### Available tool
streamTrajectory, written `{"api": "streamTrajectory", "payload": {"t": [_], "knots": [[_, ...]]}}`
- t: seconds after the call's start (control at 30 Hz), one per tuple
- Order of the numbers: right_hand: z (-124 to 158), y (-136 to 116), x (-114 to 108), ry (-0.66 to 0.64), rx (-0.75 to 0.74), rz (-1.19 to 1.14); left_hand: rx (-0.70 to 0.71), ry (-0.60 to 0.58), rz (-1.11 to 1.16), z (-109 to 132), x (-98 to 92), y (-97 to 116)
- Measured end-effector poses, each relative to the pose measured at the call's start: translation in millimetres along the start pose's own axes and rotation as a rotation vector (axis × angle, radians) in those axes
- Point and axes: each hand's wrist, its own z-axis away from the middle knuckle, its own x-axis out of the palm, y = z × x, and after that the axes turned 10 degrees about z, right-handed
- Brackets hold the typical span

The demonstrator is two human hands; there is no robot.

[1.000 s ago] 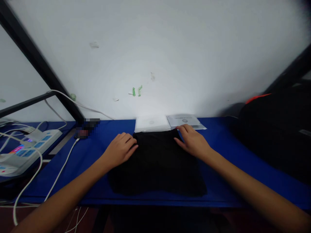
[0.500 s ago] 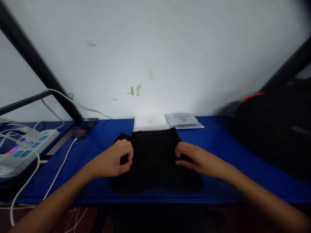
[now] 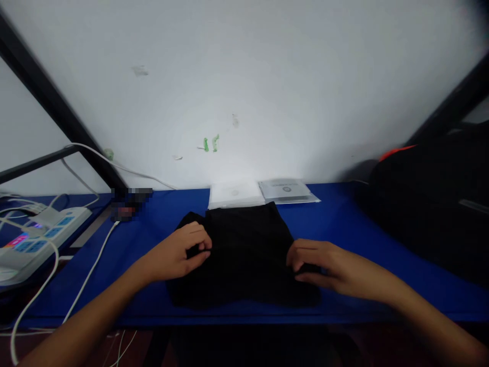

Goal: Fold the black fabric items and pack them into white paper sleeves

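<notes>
A folded black garment [image 3: 244, 250] lies in the middle of the blue table [image 3: 336, 224]. My left hand [image 3: 179, 252] is closed in a pinch on the garment's left edge, where a flap of cloth sticks out. My right hand [image 3: 328, 262] has its fingers curled round the garment's right edge, near the front corner. Both forearms reach in from the bottom of the view.
Two flat clear plastic packets [image 3: 235, 193] [image 3: 286, 189] lie against the white wall behind the garment. A white power strip [image 3: 34, 242] with cables sits at the far left. A large black bag [image 3: 431, 199] fills the right side of the table.
Both hands slid from the garment's far corners toward me along its sides and closed on the edges. A flap of cloth now shows at the left.
</notes>
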Motion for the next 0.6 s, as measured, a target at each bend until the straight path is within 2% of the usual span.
{"api": "streamTrajectory", "payload": {"t": [0.07,0.17,0.23,0.3,0.4,0.43,0.5,0.6], "knots": [[7.0,-1.7,-2.6,-0.091,0.036,-0.045,-0.032,-0.135,0.053,12.9,-7.3,15.5],[9.4,2.0,-5.4,-0.244,0.124,-0.164,-0.160,-0.399,0.134,25.6,-11.5,32.5],[3.3,14.7,-9.0,-0.214,0.173,-0.201,-0.233,-0.446,0.176,27.1,-11.1,37.7],[-8.1,38.6,-14.7,-0.044,0.210,-0.099,-0.272,-0.337,0.156,25.0,-10.0,38.1],[-28.8,89.8,-24.2,0.269,0.262,0.308,-0.288,-0.112,-0.048,22.7,-6.8,31.1],[-35.5,107.5,-26.5,0.295,0.271,0.488,-0.295,-0.075,-0.133,23.3,-4.9,27.0],[-47.7,138.2,-28.8,0.248,0.349,0.798,-0.321,-0.066,-0.271,26.4,0.7,17.2],[-62.9,164.3,-27.1,0.202,0.435,0.976,-0.335,-0.051,-0.393,32.7,10.3,2.3]]}}
